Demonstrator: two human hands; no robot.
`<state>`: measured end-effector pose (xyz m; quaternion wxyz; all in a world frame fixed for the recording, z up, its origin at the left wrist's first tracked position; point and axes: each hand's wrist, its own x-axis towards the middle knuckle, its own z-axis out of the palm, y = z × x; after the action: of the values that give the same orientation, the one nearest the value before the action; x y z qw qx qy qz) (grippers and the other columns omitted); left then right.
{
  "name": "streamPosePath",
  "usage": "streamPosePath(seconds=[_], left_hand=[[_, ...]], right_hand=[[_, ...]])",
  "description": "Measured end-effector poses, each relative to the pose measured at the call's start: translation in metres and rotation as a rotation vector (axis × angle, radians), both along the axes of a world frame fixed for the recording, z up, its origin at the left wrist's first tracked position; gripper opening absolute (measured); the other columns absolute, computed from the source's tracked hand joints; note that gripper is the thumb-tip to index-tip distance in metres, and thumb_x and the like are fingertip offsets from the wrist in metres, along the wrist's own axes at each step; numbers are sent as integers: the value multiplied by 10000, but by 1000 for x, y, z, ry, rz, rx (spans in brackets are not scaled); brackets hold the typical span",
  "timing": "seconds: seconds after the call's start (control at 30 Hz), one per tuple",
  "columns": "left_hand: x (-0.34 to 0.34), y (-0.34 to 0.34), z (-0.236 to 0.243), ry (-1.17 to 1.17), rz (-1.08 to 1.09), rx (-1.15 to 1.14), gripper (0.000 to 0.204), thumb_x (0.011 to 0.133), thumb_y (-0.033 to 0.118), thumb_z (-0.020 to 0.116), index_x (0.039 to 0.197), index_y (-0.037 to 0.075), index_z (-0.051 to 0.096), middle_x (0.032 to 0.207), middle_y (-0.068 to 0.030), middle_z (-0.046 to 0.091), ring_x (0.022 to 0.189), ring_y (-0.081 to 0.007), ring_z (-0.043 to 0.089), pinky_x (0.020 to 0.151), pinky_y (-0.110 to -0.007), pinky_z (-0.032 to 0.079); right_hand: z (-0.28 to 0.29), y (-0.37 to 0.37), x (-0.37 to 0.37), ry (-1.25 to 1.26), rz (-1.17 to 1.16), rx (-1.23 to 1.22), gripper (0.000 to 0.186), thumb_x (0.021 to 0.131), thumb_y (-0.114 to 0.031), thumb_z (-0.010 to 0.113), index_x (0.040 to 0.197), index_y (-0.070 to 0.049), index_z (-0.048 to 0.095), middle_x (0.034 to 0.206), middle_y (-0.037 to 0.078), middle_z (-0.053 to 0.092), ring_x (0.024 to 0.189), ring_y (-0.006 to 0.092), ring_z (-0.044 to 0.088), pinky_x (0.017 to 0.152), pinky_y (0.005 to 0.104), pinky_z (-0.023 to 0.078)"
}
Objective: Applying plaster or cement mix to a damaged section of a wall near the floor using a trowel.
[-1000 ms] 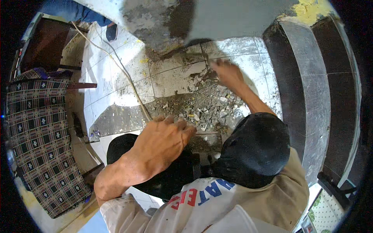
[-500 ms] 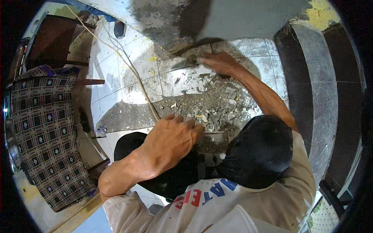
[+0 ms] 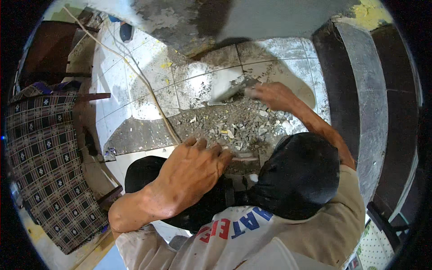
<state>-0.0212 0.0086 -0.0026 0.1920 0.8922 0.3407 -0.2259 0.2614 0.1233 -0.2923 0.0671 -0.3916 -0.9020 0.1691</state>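
Note:
My right hand (image 3: pixel 272 95) reaches out over the broken floor, its fingers closed on what looks like a trowel. The trowel's pale, flat blade (image 3: pixel 226 90) points left over the tiles at the edge of the rubble; motion blurs it and the fingers. Beneath and in front of the hand lies a heap of grey rubble (image 3: pixel 234 123), with chips and dust. My left hand (image 3: pixel 193 166) hangs back up above my left knee, its fingers bent downward and the fingertips hidden. Just right of those fingers lies a short pinkish bar (image 3: pixel 245 158) that I cannot identify.
A pale hose or cable (image 3: pixel 150 87) runs across the white tiles (image 3: pixel 148 49) to the rubble. Dark-faced steps (image 3: pixel 366 103) rise at the right, and a grey wall (image 3: pixel 270 20) stands ahead. Plaid cloth (image 3: pixel 49 153) hangs at the left. Another person's foot (image 3: pixel 126 32) shows far left.
My right hand has moved nearer and slightly right, bringing the trowel blade back toward the rubble. My left hand stays almost where it was; the whole view has shifted slightly.

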Motion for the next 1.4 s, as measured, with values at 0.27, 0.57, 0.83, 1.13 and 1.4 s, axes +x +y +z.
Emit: streamPosePath(seconds=[0.27, 0.57, 0.83, 1.13, 1.4], left_hand=[[11, 3, -1, 11, -62, -58, 257, 956, 131, 586, 1193, 56, 649, 1111, -121, 708, 1070, -285, 687, 934, -390, 528], [7, 3, -1, 10, 32, -68, 208, 977, 144, 565, 1149, 55, 641, 1063, -128, 700, 1058, -300, 686, 934, -413, 533], [12, 5, -5, 0, -33, -19, 210, 960, 123, 572, 1147, 53, 637, 1043, -115, 693, 1014, -290, 683, 909, -419, 535], [10, 12, -2, -36, 23, -41, 256, 950, 75, 572, 1201, 23, 584, 1044, -144, 673, 1010, -323, 681, 938, -436, 541], [5, 41, 9, -149, 495, -128, 406, 1069, 170, 550, 1411, -33, 467, 1265, -274, 665, 1094, -417, 677, 962, -444, 537]], right_hand=[[-10, 2, -18, 122, -469, -176, 423, 1030, -187, 543, 1453, -199, 553, 977, 178, 696, 866, 342, 708, 771, 452, 589], [-14, -30, 28, 146, -548, -371, 554, 1004, 38, 489, 1505, -195, 525, 1213, 91, 698, 859, 215, 690, 720, 392, 639], [-24, -62, 59, 132, -92, 394, 453, 1005, -117, 571, 1449, -207, 565, 962, 129, 664, 868, 253, 700, 718, 364, 630], [-27, -69, 63, 112, -153, 46, 394, 1094, -296, 434, 1341, -23, 576, 1083, 212, 705, 1007, 351, 714, 910, 481, 597], [-39, -58, 125, -186, -890, 2, 437, 1034, -200, 516, 1449, -76, 464, 1349, 290, 587, 924, 435, 724, 737, 546, 606]])
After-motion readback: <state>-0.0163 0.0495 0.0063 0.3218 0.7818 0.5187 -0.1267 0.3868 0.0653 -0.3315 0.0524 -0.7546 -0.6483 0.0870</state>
